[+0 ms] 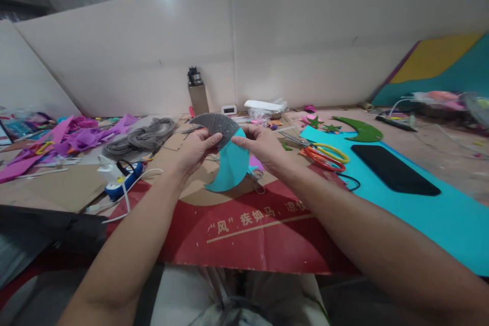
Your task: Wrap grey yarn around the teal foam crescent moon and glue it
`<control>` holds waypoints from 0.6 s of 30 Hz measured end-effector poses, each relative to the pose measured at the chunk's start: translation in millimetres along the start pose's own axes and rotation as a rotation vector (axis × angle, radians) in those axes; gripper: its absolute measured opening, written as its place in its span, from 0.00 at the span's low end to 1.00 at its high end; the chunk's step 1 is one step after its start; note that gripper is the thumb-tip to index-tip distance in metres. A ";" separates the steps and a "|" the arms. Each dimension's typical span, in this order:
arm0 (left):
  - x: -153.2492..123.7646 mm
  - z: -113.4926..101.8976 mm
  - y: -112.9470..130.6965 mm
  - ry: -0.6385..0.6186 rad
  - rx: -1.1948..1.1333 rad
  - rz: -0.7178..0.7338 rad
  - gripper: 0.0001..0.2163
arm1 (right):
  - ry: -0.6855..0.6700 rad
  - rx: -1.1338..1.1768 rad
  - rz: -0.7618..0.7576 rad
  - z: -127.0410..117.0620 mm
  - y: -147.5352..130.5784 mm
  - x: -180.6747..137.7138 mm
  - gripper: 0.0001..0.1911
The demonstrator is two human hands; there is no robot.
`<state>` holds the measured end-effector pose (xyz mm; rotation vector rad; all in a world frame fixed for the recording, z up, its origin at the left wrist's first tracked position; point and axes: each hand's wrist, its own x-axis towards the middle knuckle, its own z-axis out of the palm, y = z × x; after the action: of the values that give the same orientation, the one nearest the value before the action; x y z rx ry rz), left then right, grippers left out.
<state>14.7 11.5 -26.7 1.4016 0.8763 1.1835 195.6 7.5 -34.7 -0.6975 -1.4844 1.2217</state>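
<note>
Above the table both hands hold a crescent-shaped cutout, its upper part dark grey [216,125] and its lower part a cyan sheet [229,164]. My left hand [198,148] pinches the grey part from the left, thumb on its face. From the right, my right hand [263,145] grips the cyan part near its upper edge, thumb on top. How the two layers join is partly hidden by the fingers. Orange and yellow-handled scissors [324,157] lie right of my right hand, beside a green crescent [362,131] and small green stars [315,122].
Red printed cardboard [244,249] covers the table's front. A black phone [393,169] rests on a large cyan sheet [451,224]. Grey cord [139,137], purple scraps [82,137] and a blue power strip [120,186] lie left. A bottle [197,97] stands near the back wall.
</note>
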 end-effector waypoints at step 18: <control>-7.9 21.5 -2.1 -0.002 -0.158 -0.014 0.19 | 0.237 -1.412 -0.783 -13.8 -3.2 -12.6 0.05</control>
<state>33.7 -1.1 -29.3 1.2663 0.7729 1.2135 212.7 -0.3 -36.9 -0.9171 -1.9881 -0.6374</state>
